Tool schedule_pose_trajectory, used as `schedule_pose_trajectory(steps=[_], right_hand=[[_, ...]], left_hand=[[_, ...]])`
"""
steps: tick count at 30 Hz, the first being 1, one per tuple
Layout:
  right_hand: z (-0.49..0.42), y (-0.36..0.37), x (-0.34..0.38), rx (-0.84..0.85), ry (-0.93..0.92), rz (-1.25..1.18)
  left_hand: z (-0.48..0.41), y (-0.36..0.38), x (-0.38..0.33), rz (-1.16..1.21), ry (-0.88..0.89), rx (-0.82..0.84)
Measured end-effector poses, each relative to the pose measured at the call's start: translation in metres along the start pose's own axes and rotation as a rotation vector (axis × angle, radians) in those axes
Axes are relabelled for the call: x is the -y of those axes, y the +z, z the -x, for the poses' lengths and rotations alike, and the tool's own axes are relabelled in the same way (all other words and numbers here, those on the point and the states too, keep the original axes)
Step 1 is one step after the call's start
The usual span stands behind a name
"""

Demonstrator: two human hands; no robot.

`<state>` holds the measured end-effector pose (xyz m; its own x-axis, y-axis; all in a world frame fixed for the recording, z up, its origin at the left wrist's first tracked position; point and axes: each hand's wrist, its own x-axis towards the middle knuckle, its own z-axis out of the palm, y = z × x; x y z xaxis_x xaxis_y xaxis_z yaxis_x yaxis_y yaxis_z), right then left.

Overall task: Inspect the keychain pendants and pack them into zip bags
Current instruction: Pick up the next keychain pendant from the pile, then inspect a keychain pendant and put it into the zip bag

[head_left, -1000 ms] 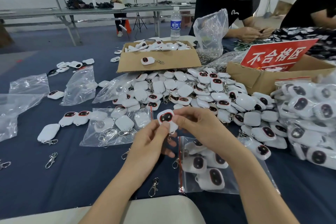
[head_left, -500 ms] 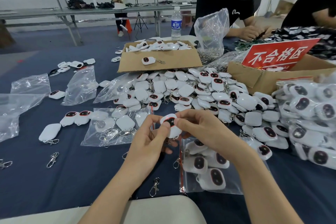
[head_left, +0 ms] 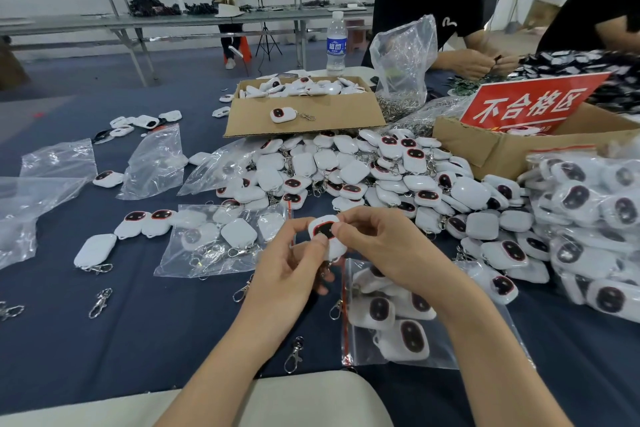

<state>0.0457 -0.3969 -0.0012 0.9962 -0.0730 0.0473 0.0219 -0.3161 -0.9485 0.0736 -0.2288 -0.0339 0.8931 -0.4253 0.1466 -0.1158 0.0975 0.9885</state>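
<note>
My left hand [head_left: 289, 274] and my right hand [head_left: 382, 246] both pinch one white keychain pendant [head_left: 325, 230] with a black, red-rimmed face, held above the blue table. Its metal clip hangs hidden behind my fingers. Just below my right wrist lies a zip bag [head_left: 391, 326] holding several pendants. Another zip bag [head_left: 221, 239] with several pendants lies to the left. A big heap of loose pendants [head_left: 363, 173] spreads across the table beyond my hands.
Filled bags of pendants [head_left: 588, 218] pile up at the right. A cardboard box with a red sign [head_left: 526, 104] stands at the back right, another box of pendants [head_left: 304, 107] behind the heap. Empty bags [head_left: 59, 163] and loose metal clips [head_left: 100, 303] lie left. People work across the table.
The pendant has turned a little in my fingers and dropped slightly; my right thumb now covers part of its face. Both hands stay in the same place.
</note>
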Motion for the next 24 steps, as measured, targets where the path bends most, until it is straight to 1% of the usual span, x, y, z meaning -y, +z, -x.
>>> schedule_pose_trajectory(steps=[3,8,12,16,24], right_hand=[[0.0,-0.001,-0.001,-0.023,0.009,0.031],[0.001,-0.003,0.0,-0.011,0.009,0.039],[0.002,-0.003,0.0,0.015,-0.002,0.044],[0.004,-0.008,0.002,0.05,-0.026,0.126],[0.003,-0.012,0.001,0.053,-0.023,0.19]], left_hand=[[0.0,0.0,0.001,-0.003,-0.002,0.037],[0.0,-0.001,0.002,-0.01,-0.005,0.058],[-0.002,-0.001,0.004,-0.013,-0.006,0.046],[-0.001,-0.001,0.005,-0.055,0.013,0.047],[-0.001,0.001,0.005,-0.097,0.028,0.024]])
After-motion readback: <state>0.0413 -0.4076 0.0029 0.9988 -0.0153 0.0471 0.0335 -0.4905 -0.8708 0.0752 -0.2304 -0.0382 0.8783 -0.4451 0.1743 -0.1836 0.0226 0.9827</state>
